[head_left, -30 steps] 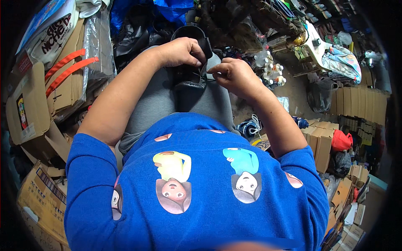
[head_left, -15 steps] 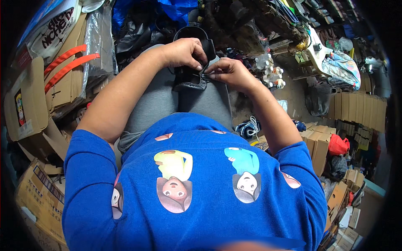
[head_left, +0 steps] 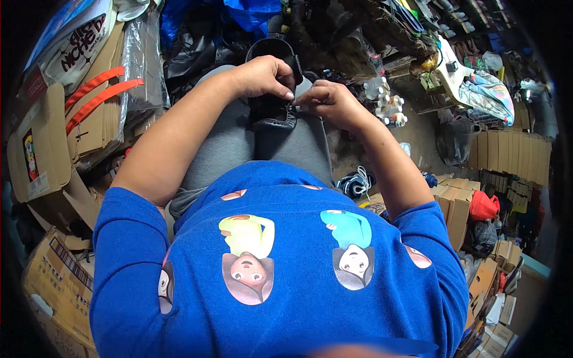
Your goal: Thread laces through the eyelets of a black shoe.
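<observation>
Your left hand clamps the black shoe on your lap, while your right hand pinches something small at its edge. The shoe looks mostly assembled, so I judge you're mid-way through the edge work.

Shoe on lap — boxes left, bottles right.
</observation>
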A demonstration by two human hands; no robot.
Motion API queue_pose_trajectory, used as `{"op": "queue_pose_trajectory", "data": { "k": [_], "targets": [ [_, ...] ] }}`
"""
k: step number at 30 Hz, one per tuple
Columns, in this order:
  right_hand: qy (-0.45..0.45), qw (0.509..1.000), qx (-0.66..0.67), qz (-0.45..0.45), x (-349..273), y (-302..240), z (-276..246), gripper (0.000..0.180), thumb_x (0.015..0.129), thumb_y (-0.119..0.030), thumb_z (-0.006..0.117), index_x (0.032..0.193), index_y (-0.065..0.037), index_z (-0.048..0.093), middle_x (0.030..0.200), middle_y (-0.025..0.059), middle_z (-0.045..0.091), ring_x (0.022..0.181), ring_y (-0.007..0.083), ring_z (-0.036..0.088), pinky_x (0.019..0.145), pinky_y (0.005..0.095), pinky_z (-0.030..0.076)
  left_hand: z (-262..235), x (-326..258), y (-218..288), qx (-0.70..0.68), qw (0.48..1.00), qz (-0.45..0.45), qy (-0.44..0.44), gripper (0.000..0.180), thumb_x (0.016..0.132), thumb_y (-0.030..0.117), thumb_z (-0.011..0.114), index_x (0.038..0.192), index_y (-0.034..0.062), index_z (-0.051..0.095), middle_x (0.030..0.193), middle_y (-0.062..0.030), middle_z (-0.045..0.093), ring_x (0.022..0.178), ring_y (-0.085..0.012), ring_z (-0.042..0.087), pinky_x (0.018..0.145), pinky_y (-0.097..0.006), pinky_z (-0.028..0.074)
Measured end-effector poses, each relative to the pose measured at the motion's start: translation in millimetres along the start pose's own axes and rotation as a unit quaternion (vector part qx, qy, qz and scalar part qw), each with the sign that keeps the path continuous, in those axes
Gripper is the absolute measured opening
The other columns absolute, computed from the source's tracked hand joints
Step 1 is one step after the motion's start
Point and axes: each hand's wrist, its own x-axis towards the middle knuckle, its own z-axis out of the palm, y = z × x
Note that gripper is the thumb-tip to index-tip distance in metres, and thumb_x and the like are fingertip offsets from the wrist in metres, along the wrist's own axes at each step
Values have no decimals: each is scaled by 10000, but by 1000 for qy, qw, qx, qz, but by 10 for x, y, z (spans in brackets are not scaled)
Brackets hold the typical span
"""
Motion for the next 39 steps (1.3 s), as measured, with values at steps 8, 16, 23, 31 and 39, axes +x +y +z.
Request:
{"op": "queue_pose_trajectory", "data": {
  "k": [8,16,23,31,39],
  "targets": [
    [-30,998,-47,21,-42,-165,-79,246,780,-21,645,996,-127,697,804,77,553,748,192,576,693,301,471,-69,8,-74,-16,998,28,-57,238,720,123,704,951,66,711,879,-67,588,909,-200,562,853,-297,439],
    [6,994,47,98,-74,-66,30,178,781,-102,691,955,-133,718,832,64,590,791,179,601,729,289,477,-37,48,-56,25,997,43,-53,275,703,129,726,973,78,707,944,-90,614,915,-217,577,846,-311,453],
    [-35,993,72,88,24,28,-35,172,786,-39,670,947,-84,709,833,16,584,832,117,571,752,253,454,-49,-1,-31,27,997,49,-55,293,677,128,755,961,79,706,878,-47,520,881,-198,539,822,-312,440],
    [18,996,47,71,-6,-83,160,122,770,-54,701,889,-61,676,814,26,590,772,127,593,701,252,468,49,-133,-53,111,983,94,109,275,668,130,694,935,74,661,1006,-104,525,990,-252,526,854,-329,438],
    [54,996,-20,61,-211,-232,143,261,786,-44,647,1025,-142,690,804,64,532,776,185,576,695,289,460,-203,-992,-157,133,948,0,289,193,864,61,446,1008,18,566,947,-55,524,809,-157,517,794,-298,429]
  ]
}}
